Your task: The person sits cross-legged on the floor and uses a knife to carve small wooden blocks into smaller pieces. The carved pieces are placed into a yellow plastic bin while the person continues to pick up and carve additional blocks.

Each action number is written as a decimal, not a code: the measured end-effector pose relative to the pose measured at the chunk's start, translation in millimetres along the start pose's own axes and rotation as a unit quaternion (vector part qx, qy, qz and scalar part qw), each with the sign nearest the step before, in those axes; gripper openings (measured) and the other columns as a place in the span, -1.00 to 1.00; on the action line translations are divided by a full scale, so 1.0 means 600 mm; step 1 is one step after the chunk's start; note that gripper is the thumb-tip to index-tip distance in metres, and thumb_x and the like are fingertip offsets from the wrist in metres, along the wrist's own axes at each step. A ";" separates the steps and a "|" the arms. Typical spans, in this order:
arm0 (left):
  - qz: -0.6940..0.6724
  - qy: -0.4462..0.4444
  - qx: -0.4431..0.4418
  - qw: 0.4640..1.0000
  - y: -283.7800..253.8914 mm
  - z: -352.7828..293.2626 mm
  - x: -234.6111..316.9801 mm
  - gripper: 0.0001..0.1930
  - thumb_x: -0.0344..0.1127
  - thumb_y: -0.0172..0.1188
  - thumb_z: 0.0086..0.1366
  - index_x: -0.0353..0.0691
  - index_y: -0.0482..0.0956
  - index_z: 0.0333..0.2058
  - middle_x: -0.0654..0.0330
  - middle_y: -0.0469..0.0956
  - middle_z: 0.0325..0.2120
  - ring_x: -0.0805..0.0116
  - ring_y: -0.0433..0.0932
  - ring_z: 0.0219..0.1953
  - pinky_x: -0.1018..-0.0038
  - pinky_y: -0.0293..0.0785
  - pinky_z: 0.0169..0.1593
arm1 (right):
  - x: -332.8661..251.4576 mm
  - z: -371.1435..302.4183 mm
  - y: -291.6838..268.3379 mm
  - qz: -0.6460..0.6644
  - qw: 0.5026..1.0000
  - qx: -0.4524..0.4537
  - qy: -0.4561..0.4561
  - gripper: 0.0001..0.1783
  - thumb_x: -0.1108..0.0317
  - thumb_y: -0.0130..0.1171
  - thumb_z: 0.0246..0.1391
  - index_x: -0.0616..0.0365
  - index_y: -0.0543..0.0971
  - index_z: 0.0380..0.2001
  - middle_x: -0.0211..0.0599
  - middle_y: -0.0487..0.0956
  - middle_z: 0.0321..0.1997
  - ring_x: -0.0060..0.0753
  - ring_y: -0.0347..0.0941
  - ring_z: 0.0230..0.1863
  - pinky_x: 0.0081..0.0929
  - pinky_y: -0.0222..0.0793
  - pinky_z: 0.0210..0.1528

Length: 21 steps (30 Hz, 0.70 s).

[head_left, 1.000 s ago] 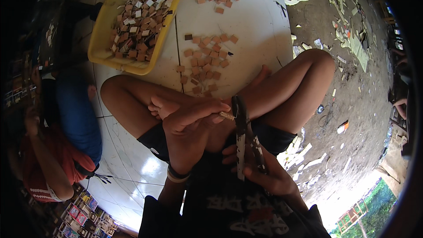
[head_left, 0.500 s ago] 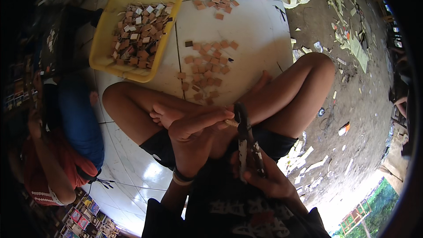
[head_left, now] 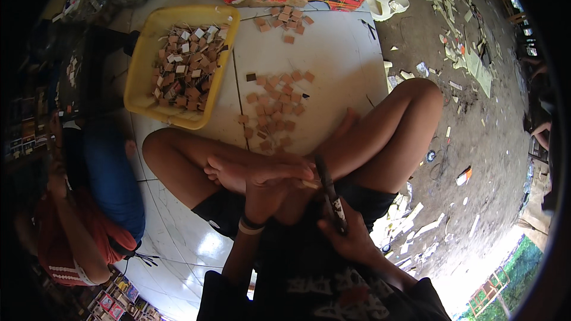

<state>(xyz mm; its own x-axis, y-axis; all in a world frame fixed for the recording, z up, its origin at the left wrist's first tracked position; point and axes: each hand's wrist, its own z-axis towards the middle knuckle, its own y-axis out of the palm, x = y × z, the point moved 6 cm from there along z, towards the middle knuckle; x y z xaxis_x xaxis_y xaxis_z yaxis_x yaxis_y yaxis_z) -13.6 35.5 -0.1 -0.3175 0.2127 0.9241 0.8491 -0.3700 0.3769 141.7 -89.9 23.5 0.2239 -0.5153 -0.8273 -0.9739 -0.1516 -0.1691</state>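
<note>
Just below ctr: L hand [head_left: 269, 183], fingertips pinched on small wooden piece [head_left: 310, 184]; R hand [head_left: 352, 235] curled round dark pliers [head_left: 332, 199] beside it; brown squares [head_left: 286, 108], upper ctr; yellow plastic basin [head_left: 143, 74], upper left.

Both hands [head_left: 264, 184] [head_left: 352, 236] curled, left farther forward than right

Glare [head_left: 437, 288] whitens lower right; dim left seems blurred.
</note>
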 end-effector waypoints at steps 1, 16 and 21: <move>-0.041 0.017 -0.029 0.999 0.008 0.001 0.006 -0.79 -0.73 0.31 0.25 -0.45 0.72 -0.14 0.07 0.72 -0.17 0.23 0.70 -0.03 0.41 0.65 0.08 | 0.000 -0.003 -0.007 -0.016 1.000 0.011 0.002 -0.68 0.37 0.30 0.31 0.14 0.43 0.02 -0.06 0.59 -0.37 -0.12 0.59 -0.43 -0.21 0.47 -0.29; 0.441 0.100 0.166 0.877 -0.092 0.180 -0.066 -0.40 -0.13 0.47 0.29 -0.43 0.57 0.16 -0.11 0.66 0.00 0.01 0.64 0.03 0.23 0.52 0.08 | 0.042 0.015 -0.072 0.165 0.981 0.071 0.076 -0.55 0.28 0.22 0.40 0.12 0.41 0.26 -0.44 0.57 -0.08 -0.66 0.39 -0.34 -0.60 0.33 -0.34; 0.660 0.072 0.127 0.737 -0.120 0.221 -0.098 -0.52 -0.38 0.47 0.16 -0.34 0.61 0.07 -0.05 0.60 0.00 -0.07 0.51 0.10 0.11 0.45 0.18 | 0.035 0.019 -0.072 0.175 0.980 0.054 0.079 -0.62 0.29 0.23 0.39 0.14 0.46 0.18 -0.44 0.56 -0.10 -0.73 0.32 -0.39 -0.63 0.28 -0.39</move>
<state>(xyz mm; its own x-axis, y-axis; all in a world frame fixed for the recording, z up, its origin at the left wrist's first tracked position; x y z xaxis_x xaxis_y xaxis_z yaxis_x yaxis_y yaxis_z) 0.0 169.3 -90.1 0.8298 -0.2855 0.4796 0.5045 0.0163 -0.8633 187.7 -84.6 7.6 -0.1292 -0.6456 -0.7527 -0.9886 0.1431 0.0470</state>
